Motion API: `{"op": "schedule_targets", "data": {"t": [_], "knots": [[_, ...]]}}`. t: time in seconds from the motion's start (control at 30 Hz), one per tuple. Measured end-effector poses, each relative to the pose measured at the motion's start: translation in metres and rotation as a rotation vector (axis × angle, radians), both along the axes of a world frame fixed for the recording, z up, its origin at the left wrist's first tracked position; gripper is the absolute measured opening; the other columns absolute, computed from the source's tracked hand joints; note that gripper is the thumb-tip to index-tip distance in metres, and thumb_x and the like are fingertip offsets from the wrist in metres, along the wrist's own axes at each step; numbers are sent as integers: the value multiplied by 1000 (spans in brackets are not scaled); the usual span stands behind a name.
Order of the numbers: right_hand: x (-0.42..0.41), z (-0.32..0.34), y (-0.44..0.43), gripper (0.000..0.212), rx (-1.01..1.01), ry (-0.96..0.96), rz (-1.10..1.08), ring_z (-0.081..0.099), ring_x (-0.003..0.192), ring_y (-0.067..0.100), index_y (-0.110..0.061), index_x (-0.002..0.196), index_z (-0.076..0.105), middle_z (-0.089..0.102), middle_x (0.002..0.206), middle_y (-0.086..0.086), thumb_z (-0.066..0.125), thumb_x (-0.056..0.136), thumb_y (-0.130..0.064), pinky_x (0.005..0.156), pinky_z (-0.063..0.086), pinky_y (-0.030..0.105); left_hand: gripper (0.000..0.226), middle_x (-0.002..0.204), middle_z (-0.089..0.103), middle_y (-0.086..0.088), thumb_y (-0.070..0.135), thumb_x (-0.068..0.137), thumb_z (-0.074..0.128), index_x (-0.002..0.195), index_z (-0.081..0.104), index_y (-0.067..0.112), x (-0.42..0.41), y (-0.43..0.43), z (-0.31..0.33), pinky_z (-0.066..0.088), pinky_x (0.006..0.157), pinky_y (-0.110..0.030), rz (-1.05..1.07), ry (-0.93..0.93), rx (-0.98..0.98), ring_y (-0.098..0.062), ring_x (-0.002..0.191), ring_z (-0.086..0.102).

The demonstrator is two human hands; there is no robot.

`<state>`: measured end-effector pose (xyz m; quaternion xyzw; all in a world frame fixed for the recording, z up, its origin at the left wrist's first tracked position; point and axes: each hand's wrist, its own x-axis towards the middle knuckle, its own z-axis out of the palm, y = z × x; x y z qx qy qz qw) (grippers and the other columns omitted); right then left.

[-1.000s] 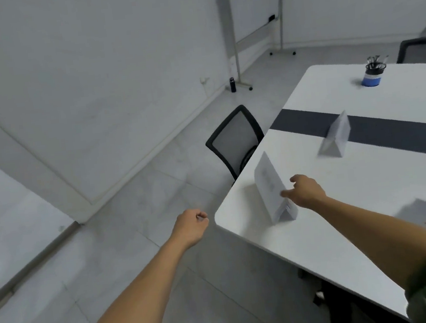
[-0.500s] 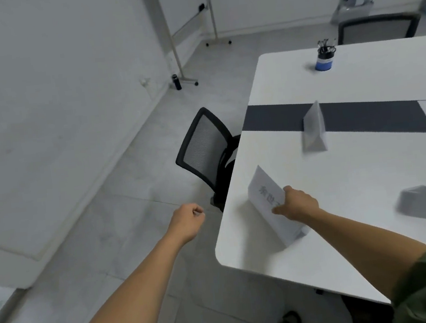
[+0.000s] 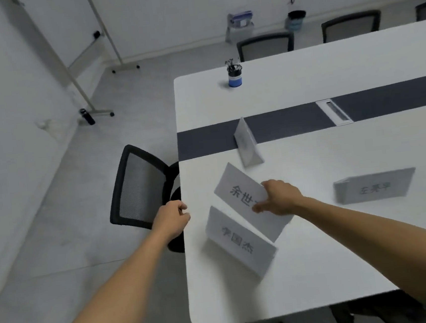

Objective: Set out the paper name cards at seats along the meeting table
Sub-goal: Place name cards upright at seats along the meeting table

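My right hand (image 3: pixel 280 197) grips a white folded name card (image 3: pixel 241 193) with black characters, tilted above the white meeting table (image 3: pixel 323 268) near its left end. Just below it a second name card (image 3: pixel 239 242) stands on the table by the left edge. A third card (image 3: pixel 375 186) lies to the right. A fourth card (image 3: pixel 247 144) stands at the dark centre strip. My left hand (image 3: pixel 171 217) hovers as a loose fist at the table's left edge, holding nothing.
A black mesh chair (image 3: pixel 138 187) is tucked at the table's left end. A blue pen cup (image 3: pixel 234 76) stands at the far left corner. A cable hatch (image 3: pixel 334 111) sits in the strip. More chairs (image 3: pixel 264 46) line the far side. A whiteboard stand (image 3: pixel 89 95) leans by the wall.
My view swung right and down over the table. My right hand lifted one card off the table, leaving a second card standing beneath it. My left hand moved in to the table's edge.
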<state>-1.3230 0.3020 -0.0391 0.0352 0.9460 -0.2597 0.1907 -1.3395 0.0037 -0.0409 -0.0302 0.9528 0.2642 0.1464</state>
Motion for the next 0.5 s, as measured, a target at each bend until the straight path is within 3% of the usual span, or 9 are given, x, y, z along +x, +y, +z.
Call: {"op": "schedule_targets", "data": {"t": [0.1,0.27,0.37,0.5], "knots": [[6,5,30,35,16,14,-143,59,66,5,-32,96,56,62,84,-12,77,72,-45,52,41,22,52,128,51,-1,35,83,67,131,51,22,-20,28,-8,48,87,-33,-284,-55,-118,-19,112,53],[43,-4,62,40,61,-27,-384,62,73,9,-28,96,60,65,84,-11,77,65,-47,58,47,25,84,143,34,-1,44,74,75,145,34,29,-34,67,-27,42,99,-35,-722,-42,-309,-22,129,38],[76,-10,64,41,61,-65,-553,62,76,11,-30,96,59,63,83,-13,77,64,-48,59,46,26,83,142,38,1,46,74,76,145,35,32,-42,75,-39,40,101,-33,-876,-116,-351,-22,128,42],[118,-10,57,41,61,-126,-718,62,79,12,-30,98,57,62,88,-11,77,67,-48,60,46,27,71,135,53,6,48,71,78,135,53,29,-56,79,-48,40,97,-27,-951,-147,-318,-16,123,50]]}}
